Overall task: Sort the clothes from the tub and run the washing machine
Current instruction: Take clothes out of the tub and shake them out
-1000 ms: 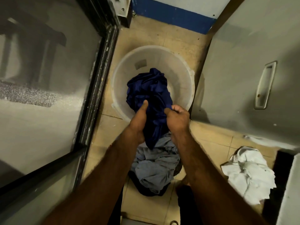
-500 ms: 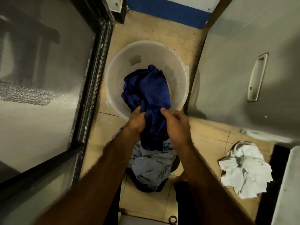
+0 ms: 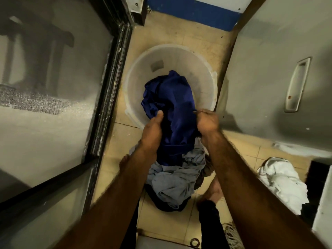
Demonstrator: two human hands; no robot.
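Legible text, brands, numbers, signs: none; grey label patch [image 3: 156, 65] on tub [image 3: 199, 69] wall, beyond the gripped blue garment [image 3: 172, 97], unreadable.

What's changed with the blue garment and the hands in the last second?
The left hand and right hand moved apart, spreading the blue garment over the tub; both keep gripping it. The grey pile and white pile lie unchanged.

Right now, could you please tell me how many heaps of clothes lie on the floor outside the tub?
2. A grey-blue heap lies on the tiles nearer than the tub; a white heap lies at the far right. Garments may be hidden underneath.
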